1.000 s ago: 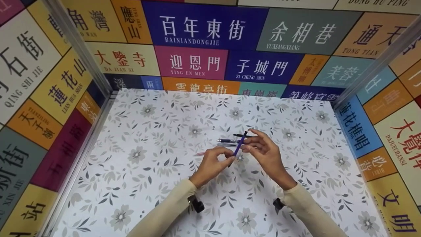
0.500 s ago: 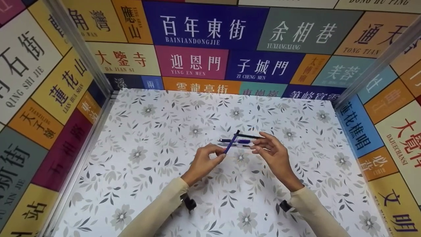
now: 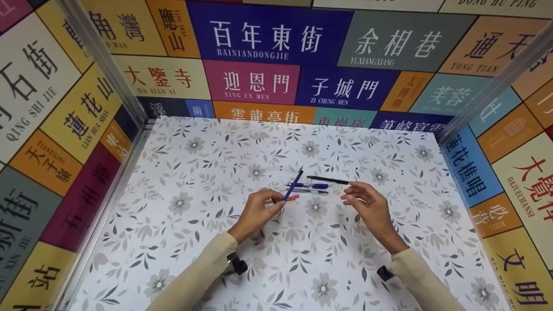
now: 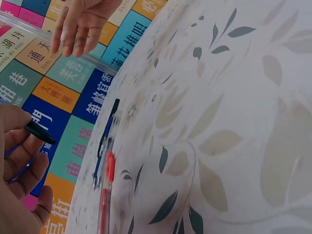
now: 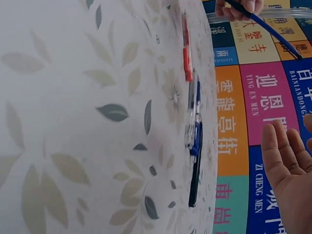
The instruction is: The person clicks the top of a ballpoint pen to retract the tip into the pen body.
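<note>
Just above the middle of the tabletop (image 3: 181, 242), a blue pen (image 3: 293, 184) is pinched at its lower end by the fingers of the left hand (image 3: 255, 212), its tip slanting up and to the far right. The right hand (image 3: 370, 209) hovers to the right of it, well apart from the pen, fingers loosely spread and holding nothing; the right wrist view shows its palm open.

Beyond the held pen, four more pens lie on the tabletop in a tight group: a red pen (image 3: 293, 197) nearest the left hand's fingertips, a clear pen with blue trim (image 3: 309, 185) and a thinner dark pen (image 3: 309, 190) just beside it, and a black pen (image 3: 327, 179) farthest away, toward the right. That makes five pens in all, one held and four lying.

A white cloth printed with grey leaves and flowers covers the tabletop. Walls (image 3: 268, 39) on the left, far and right sides carry coloured panels with Chinese place names and Latin lettering, joined at the corners by metal posts (image 3: 103, 60). Both arms wear cream sleeves (image 3: 203, 276).
</note>
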A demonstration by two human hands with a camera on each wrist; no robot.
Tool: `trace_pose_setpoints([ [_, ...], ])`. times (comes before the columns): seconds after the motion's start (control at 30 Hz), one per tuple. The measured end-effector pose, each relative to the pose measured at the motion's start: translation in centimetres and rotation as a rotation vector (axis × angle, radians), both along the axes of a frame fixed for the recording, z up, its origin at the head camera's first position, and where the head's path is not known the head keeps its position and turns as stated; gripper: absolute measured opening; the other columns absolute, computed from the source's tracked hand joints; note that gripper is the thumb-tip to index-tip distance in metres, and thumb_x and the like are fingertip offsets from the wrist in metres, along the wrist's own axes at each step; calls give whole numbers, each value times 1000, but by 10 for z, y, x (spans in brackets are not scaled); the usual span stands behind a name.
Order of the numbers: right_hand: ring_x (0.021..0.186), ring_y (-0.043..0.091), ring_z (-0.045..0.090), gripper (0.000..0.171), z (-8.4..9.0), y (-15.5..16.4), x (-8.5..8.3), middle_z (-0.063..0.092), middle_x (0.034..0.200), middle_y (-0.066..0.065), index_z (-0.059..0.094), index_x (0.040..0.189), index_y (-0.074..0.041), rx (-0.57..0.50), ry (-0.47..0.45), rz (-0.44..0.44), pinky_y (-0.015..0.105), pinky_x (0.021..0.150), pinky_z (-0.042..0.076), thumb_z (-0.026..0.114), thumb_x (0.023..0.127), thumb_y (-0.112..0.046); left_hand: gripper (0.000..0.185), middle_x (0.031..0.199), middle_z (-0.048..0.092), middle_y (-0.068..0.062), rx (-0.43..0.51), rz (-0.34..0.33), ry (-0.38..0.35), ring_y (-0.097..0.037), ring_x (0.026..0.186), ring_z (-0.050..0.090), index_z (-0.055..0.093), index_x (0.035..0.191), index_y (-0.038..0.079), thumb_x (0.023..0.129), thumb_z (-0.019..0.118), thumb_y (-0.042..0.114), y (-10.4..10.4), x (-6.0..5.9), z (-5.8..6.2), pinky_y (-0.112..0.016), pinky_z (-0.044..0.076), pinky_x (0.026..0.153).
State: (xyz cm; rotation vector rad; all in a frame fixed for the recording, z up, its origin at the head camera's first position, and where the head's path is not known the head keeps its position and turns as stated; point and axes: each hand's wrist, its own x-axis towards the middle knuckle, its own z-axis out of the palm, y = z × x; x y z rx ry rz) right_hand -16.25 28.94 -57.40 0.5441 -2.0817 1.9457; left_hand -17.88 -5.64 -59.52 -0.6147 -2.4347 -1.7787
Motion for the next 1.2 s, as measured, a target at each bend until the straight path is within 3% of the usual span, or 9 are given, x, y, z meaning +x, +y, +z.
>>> trace_pose_setpoints([
  [0.17, 103, 27, 78, 31, -7, 10, 1, 64, 116, 44, 62, 131, 23, -9, -23, -8, 36, 88, 64, 67, 100, 18, 5, 96, 78, -3, 0, 20, 47, -18, 94, 71, 83, 102, 3, 97, 83, 5, -7, -2, -2, -48, 62, 90],
  [0.37, 102, 24, 79, 28, -12, 20, 4, 69, 116, 36, 67, 126, 19, -5, -74, -61, 34, 87, 64, 72, 99, 13, 6, 93, 76, -5, 10, 39, 99, -21, 91, 70, 83, 101, 4, 96, 84, 2, -15, -5, -5, -55, 61, 86],
  [0.6, 103, 20, 79, 27, -14, 29, 10, 70, 118, 35, 67, 126, 19, 2, -102, -76, 33, 86, 64, 71, 101, 12, 8, 95, 77, -2, -28, 76, 79, -20, 93, 71, 83, 103, 6, 95, 85, 3, -25, -6, -6, -52, 59, 89],
  [0.83, 104, 20, 79, 25, -17, 35, 13, 63, 120, 46, 69, 126, 17, 14, -101, -93, 34, 86, 64, 70, 102, 12, 8, 94, 76, -6, -65, 96, 83, -24, 92, 71, 83, 102, 3, 95, 84, 2, -37, -12, -9, -52, 59, 88],
  [1.0, 103, 19, 79, 24, -17, 39, 15, 65, 121, 42, 69, 126, 16, 37, -129, -124, 35, 86, 64, 70, 103, 9, 8, 95, 77, -7, -89, 132, 100, -25, 92, 71, 83, 102, 2, 95, 83, 1, -49, -17, -14, -54, 59, 87],
  [1.2, 103, 19, 79, 25, -17, 44, 18, 68, 122, 39, 68, 126, 17, 40, -168, -157, 34, 85, 64, 70, 104, 7, 8, 95, 76, -5, -109, 171, 69, -22, 91, 70, 83, 103, 3, 95, 83, 1, -65, -20, -21, -51, 59, 88],
])
